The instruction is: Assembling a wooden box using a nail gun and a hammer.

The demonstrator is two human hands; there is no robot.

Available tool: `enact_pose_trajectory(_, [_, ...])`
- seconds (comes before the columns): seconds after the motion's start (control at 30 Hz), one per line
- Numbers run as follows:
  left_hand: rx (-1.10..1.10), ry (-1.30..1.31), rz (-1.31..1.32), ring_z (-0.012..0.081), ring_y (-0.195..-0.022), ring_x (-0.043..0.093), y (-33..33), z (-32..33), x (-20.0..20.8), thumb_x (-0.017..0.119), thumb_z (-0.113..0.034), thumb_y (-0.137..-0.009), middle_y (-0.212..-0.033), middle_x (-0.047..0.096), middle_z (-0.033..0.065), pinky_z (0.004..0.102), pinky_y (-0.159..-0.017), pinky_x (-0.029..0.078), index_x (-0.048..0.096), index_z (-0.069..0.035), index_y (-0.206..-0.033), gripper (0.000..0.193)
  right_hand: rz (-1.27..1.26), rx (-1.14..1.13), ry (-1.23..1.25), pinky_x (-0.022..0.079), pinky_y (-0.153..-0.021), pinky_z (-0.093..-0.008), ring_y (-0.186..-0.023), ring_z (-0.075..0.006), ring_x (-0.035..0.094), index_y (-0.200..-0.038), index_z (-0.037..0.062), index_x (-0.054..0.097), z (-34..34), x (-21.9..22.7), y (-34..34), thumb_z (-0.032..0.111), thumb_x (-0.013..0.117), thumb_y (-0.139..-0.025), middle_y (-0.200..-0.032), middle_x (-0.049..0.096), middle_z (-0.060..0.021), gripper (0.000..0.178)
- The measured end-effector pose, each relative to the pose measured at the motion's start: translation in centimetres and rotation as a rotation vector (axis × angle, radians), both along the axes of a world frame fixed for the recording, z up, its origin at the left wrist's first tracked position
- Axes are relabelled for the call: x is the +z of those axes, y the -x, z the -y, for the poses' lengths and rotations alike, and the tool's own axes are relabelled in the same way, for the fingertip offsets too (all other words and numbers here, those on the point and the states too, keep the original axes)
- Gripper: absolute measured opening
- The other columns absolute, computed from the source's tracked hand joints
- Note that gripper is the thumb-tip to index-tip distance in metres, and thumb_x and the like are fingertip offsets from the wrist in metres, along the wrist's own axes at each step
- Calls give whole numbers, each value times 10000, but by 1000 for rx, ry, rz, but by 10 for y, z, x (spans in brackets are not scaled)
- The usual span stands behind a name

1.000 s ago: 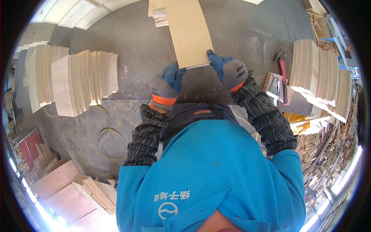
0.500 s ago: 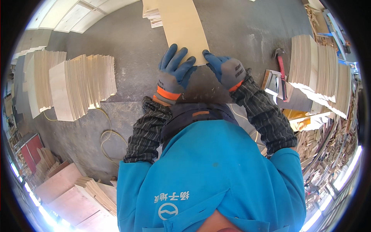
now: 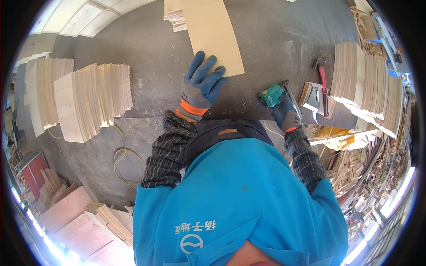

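Note:
A long pale wooden board [image 3: 214, 37] lies on the dark worktable, running away from me. My left hand [image 3: 202, 83], in a blue-and-grey glove, rests on its near left corner with the fingers spread. To the right of the board, my right hand [image 3: 287, 117] is closed around a teal nail gun [image 3: 271, 95]. The gloved fingers partly hide the tool's handle, and its dark metal part [image 3: 293, 99] slants beside the hand. The board and the nail gun are apart.
Stacked thin boards [image 3: 95, 99] stand at left, with more stacks [image 3: 366, 80] at right. A red-handled hammer [image 3: 322, 77] lies near a small open box [image 3: 310, 95]. Thin sheets [image 3: 177, 20] show beside the board's far end. A yellow hose [image 3: 117, 159] loops at lower left.
My right hand has left the board's near edge, moved right and toward me, and taken hold of the nail gun. The board's near end has shifted slightly right. My left hand stays on it.

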State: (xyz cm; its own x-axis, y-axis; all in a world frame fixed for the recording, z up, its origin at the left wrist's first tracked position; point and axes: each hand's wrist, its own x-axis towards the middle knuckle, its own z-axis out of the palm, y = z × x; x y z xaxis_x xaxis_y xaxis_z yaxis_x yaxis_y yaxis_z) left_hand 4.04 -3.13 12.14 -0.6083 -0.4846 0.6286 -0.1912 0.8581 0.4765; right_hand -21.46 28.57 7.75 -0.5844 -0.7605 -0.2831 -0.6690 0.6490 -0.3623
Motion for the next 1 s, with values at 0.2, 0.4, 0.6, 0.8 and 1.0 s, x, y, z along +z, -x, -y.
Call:
enact_pose_trajectory(0.2, [-3,-19,-44,487,-1390,567,6,-1,-1,927,-114,-764,-1384,670,129,536,-1079,577,789,-125,-1113,376,-151,-15,-149,572,-975,-556,-1143,-493,714,-1690,33,292,-6,-25,-9,203,805,-879,-1294,698,-330,975])
enact_pose_trajectory(0.4, [-5,-38,-91,483,-1387,566,9,-1,-3,935,-109,-754,-1386,663,131,541,-1089,566,771,-127,-1113,395,301,-187,44,582,-954,-472,-1109,-348,751,-1611,1,431,2,-4,13,154,753,-860,-1231,754,-239,831])
enact_pose_trajectory(0.6, [-10,-79,-146,481,-1388,568,7,-1,-7,947,-115,-746,-1379,666,133,543,-1089,562,774,-128,-1114,406,646,-357,143,532,-665,-307,-723,-115,658,-1165,-30,706,52,146,-5,278,757,-902,-830,712,-35,408])
enact_pose_trajectory(0.8, [-14,-94,-192,477,-1385,576,9,-2,-11,959,-120,-743,-1375,673,131,538,-1089,566,779,-126,-1114,413,847,-388,191,543,-654,-311,-684,-127,662,-1016,7,686,110,251,-59,202,723,-912,-805,686,-35,223])
enact_pose_trajectory(1.0, [-20,-110,-217,472,-1387,575,10,-2,-12,956,-119,-753,-1374,670,126,533,-1090,572,772,-132,-1126,416,829,-348,116,551,-669,-320,-717,-128,675,-1050,-5,694,135,252,-79,202,731,-902,-829,699,-49,258])
